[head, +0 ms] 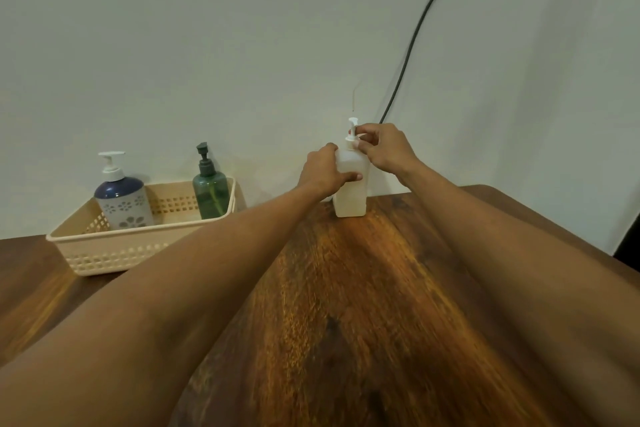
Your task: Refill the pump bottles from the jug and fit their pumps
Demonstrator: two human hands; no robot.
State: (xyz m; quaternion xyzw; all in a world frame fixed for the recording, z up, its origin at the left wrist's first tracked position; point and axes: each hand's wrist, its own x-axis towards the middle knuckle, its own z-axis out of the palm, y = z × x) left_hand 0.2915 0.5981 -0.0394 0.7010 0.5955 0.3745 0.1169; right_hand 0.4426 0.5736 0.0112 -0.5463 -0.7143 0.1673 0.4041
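A translucent white pump bottle (pixel 351 199) stands upright at the far edge of the wooden table (pixel 346 288), close to the wall. My left hand (pixel 323 172) wraps around the bottle's body from the left. My right hand (pixel 384 147) pinches the white pump (pixel 352 130) at the collar on top of the bottle. No jug is in view.
A beige perforated basket (pixel 104 250) sits at the far left of the table. It holds a blue-and-white flowered pump bottle (pixel 123 199) and a green pump bottle (pixel 210 189), both with pumps on. A black cable (pixel 415 35) runs down the wall behind the white bottle.
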